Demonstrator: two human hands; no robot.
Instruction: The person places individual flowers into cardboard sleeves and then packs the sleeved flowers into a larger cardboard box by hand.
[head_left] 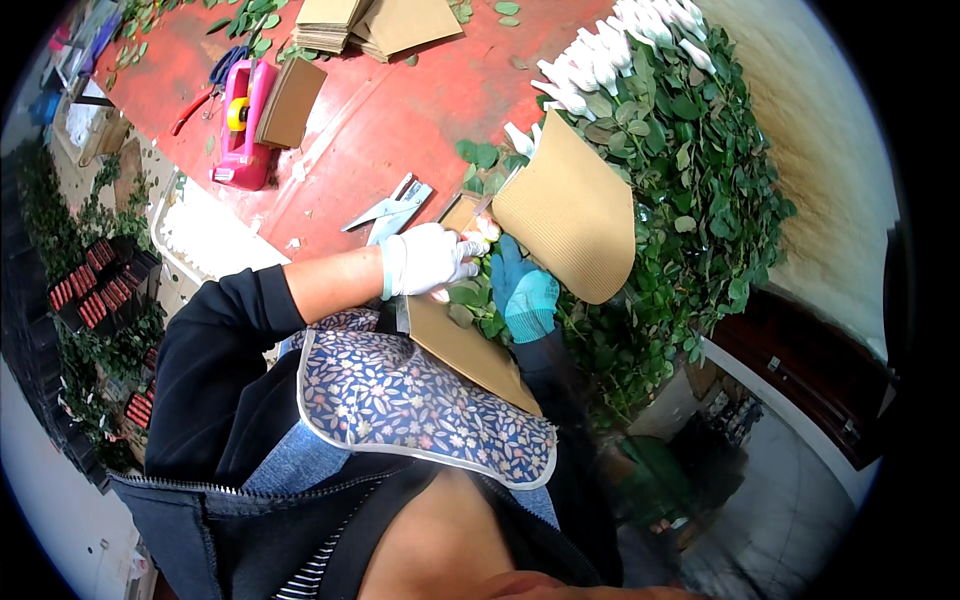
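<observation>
My left hand [425, 262], in a white glove, has its fingers closed at a pale pink-and-cream rose [487, 228]. Close on its right is my right hand [525, 290], in a teal coated glove, its fingers bent around the leafy rose stems [478, 306]. The roses lie between the two sides of a brown corrugated cardboard sheet. One flap [575, 215] stands up to the right of my hands, and the other side [470, 352] lies against my apron. Just beyond my left hand rests a metal stapler [392, 208].
A large pile of leafy stems [690, 170] with white-sleeved flower heads [600, 60] fills the right side. On the red table [420, 110] are a pink tape dispenser [243, 130], small cardboard pieces [291, 103], red-handled pliers [190, 113] and a cardboard stack [325, 25]. Loose leaves lie scattered.
</observation>
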